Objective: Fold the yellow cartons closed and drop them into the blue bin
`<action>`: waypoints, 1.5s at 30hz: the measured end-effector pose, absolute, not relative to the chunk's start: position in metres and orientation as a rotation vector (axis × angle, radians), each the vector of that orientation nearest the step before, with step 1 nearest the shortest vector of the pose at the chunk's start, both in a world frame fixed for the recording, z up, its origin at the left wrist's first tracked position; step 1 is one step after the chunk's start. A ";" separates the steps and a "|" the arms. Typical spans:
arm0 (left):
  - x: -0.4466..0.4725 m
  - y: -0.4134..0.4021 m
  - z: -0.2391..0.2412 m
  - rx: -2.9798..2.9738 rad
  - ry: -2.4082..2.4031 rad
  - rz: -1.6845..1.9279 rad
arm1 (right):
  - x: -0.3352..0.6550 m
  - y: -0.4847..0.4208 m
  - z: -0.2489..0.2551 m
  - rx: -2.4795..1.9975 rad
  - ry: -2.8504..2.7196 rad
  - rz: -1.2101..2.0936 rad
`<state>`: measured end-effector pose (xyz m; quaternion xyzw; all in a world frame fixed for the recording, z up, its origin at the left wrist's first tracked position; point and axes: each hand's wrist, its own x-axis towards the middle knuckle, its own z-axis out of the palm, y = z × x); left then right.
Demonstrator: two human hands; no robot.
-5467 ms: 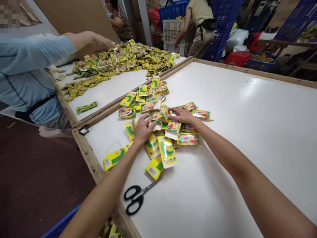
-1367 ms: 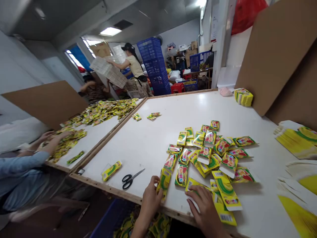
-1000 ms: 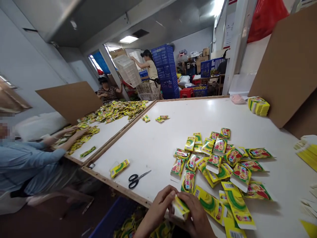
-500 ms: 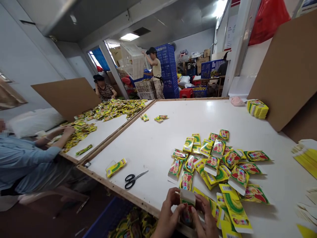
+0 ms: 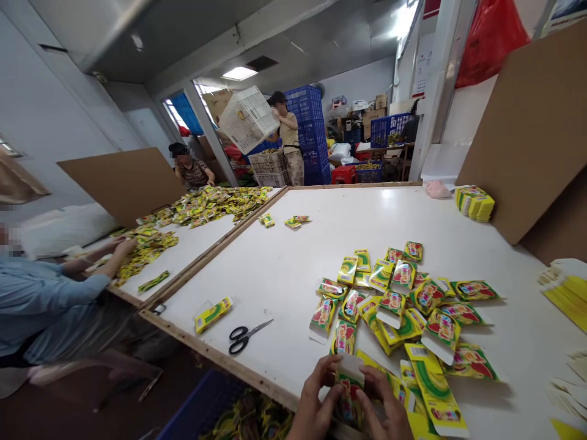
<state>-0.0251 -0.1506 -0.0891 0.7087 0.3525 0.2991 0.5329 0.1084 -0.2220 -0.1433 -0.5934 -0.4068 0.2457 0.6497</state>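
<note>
Between my two hands, at the near edge of the white table, is a small printed carton (image 5: 350,385) with a raised flap. My left hand (image 5: 316,397) grips its left side, the thumb on the printed front. Opposite, my right hand (image 5: 384,400) holds the right side, its thumb also on the front. Just beyond and to the right lies a loose pile of yellow and green cartons (image 5: 397,299), some with open flaps. One long flat carton (image 5: 435,391) is beside my right hand.
Black-handled scissors (image 5: 247,335) and a lone carton (image 5: 213,315) lie left on the table (image 5: 284,269). A blue crate (image 5: 197,403) stands below the edge. Stacked flat cartons (image 5: 474,201) sit at back right. Co-workers sit at left; another person (image 5: 290,131) lifts a white crate (image 5: 250,119).
Both my hands keep hold of the carton, tilted slightly so more of its front shows. In the background, the person has tipped the white crate over further. The view has shifted a little.
</note>
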 end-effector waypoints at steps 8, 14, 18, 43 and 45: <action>-0.024 -0.150 -0.091 1.764 0.849 0.687 | 0.110 -0.220 -0.143 -1.361 -0.927 0.564; -0.025 -0.148 -0.095 1.704 0.825 0.706 | 0.113 -0.221 -0.137 -1.349 -0.994 0.526; -0.024 -0.147 -0.093 1.707 0.844 0.709 | 0.117 -0.219 -0.129 -1.313 -1.058 0.500; -0.021 -0.148 -0.093 1.728 0.848 0.669 | 0.116 -0.220 -0.130 -1.382 -1.015 0.489; -0.021 -0.148 -0.092 1.727 0.847 0.673 | 0.117 -0.220 -0.130 -1.384 -1.015 0.499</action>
